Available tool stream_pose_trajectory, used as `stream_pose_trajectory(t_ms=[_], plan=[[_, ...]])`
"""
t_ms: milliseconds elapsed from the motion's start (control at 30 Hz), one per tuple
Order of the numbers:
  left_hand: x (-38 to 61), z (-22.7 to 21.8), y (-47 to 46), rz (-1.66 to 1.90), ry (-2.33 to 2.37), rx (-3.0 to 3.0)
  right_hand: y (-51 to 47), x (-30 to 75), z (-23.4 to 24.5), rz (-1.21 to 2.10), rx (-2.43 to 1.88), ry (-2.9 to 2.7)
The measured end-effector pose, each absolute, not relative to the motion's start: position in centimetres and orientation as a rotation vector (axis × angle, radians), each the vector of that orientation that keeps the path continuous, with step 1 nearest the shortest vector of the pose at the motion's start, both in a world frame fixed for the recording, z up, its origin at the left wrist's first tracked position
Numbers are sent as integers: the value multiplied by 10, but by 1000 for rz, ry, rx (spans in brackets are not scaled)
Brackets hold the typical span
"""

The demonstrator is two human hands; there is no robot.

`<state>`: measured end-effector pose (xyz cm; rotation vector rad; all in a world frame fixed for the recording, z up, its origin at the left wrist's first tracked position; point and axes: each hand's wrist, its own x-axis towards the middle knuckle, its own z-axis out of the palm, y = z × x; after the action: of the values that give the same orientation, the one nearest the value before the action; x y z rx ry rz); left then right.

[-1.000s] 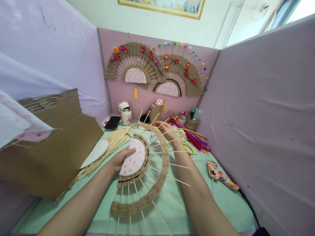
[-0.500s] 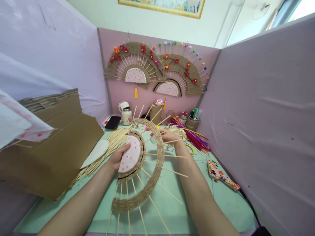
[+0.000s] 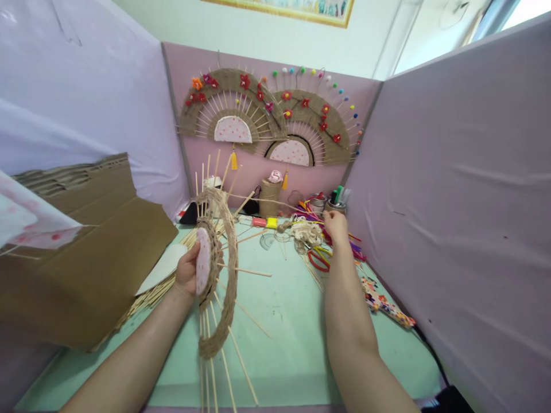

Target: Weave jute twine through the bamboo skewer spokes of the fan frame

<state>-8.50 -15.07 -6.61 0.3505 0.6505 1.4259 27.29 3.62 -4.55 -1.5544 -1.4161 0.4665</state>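
Note:
My left hand (image 3: 188,268) is closed on a half-round woven fan (image 3: 232,261), gripping it by the pink-dotted white centre piece. Thin wooden sticks radiate from that centre through a band of brown twine weaving. The fan is turned nearly edge-on to me. From its upper part a strand of twine (image 3: 275,201) stretches across to the right, and my right hand (image 3: 334,222) pinches its far end near the back of the table. Fingers behind the fan are partly hidden.
Red-handled scissors (image 3: 318,259) and a patterned glue gun (image 3: 387,304) lie at right. Behind stand a twine spool (image 3: 270,198) and a pen holder (image 3: 338,203). Cardboard (image 3: 86,252) leans at left beside a bundle of sticks (image 3: 159,292). Two finished fans (image 3: 232,80) hang on the back panel.
My right hand has moved from behind the fan out to the right, drawing the twine strand taut. The fan has turned edge-on and shifted slightly left in my left hand.

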Motion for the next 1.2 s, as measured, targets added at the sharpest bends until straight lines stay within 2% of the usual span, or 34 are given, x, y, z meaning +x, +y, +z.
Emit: stream_pose_trajectory(t_ms=[100,200,267,333,400,500,633,700,867,1033,1200], plan=[[-81,-62,-152,1420,680,329,34,286,-40,457,-1614,-1342],[-79,-61,-153,1432,707,311,19,280,-22,663,-1478,-1352],[-79,-62,-152,1424,702,314,0,269,-2,971,-1046,-1343],[-80,-64,-152,1416,678,331,-22,257,20,960,-590,-1268],[-82,-68,-150,1414,652,349,-38,248,33,835,-405,-1232],[-86,-74,-148,1377,650,356,-41,248,30,735,-585,-1455],[-92,-83,-144,1297,646,362,-12,256,1,624,-1307,-2032],[-95,-88,-141,1241,617,375,-2,256,-7,589,-1455,-2126],[-96,-101,-138,1134,618,385,-9,222,1,569,-1116,-2076],[-81,-104,-140,1046,658,419,-19,161,-6,972,-634,-1750],[-70,-102,-141,1036,685,433,-14,136,-30,1492,-530,-1653]])
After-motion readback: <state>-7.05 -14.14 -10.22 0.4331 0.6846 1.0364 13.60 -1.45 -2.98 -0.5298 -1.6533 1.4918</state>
